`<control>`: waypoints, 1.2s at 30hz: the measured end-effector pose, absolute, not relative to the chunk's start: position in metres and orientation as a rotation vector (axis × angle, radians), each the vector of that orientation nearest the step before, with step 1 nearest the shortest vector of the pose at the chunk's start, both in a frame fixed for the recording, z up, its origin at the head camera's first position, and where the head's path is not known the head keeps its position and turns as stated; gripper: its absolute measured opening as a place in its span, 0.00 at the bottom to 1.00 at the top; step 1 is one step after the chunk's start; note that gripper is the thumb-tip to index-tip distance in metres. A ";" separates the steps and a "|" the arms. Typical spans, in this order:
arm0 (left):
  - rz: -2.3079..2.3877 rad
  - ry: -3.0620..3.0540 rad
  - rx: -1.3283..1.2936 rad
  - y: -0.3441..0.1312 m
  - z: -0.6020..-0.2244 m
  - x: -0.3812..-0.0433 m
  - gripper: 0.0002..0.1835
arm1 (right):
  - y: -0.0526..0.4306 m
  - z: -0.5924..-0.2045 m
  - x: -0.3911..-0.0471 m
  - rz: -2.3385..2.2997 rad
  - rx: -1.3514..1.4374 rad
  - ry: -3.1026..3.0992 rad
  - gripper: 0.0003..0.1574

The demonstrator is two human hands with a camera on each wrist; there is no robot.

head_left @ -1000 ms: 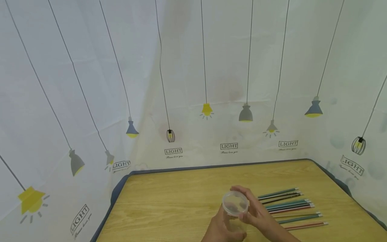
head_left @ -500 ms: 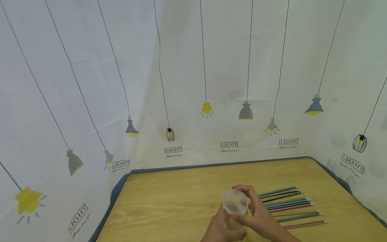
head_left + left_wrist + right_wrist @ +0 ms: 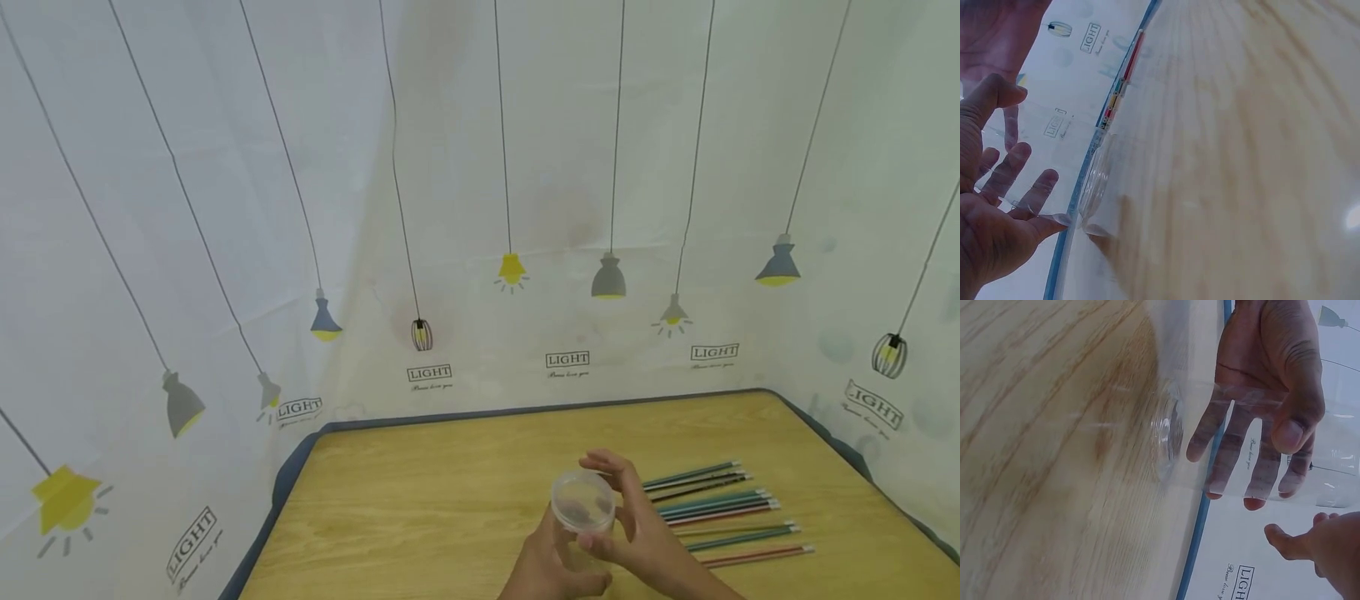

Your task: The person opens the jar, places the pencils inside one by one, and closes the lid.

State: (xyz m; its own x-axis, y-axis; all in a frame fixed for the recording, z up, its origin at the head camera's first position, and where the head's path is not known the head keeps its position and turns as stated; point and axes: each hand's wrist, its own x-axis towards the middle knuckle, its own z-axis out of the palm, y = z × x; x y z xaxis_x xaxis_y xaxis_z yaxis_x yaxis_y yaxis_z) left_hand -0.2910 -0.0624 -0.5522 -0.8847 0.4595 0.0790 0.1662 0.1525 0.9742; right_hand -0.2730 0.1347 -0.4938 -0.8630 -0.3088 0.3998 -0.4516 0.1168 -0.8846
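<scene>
Gripping one clear jar [image 3: 583, 502]: left hand [image 3: 549, 560]; loosely spread at four o'clock: right hand [image 3: 636, 533]; nine-plus pencils [image 3: 720, 502] at three.

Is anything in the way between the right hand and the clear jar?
Nothing visible is: the right hand is close beside the top of the clear jar, which the left hand grips lower down. The pencils lie off to the right.
</scene>
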 end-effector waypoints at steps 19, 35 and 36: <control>1.815 2.179 0.604 -0.062 -0.553 -0.290 0.56 | 0.139 -0.497 -0.279 2.042 1.017 -2.113 0.37; 1.828 2.161 0.547 -0.061 -0.556 -0.290 0.55 | 0.136 -0.497 -0.275 1.920 0.799 -2.248 0.47; 1.829 2.161 0.548 -0.061 -0.556 -0.290 0.55 | 0.135 -0.497 -0.275 1.915 0.773 -2.256 0.46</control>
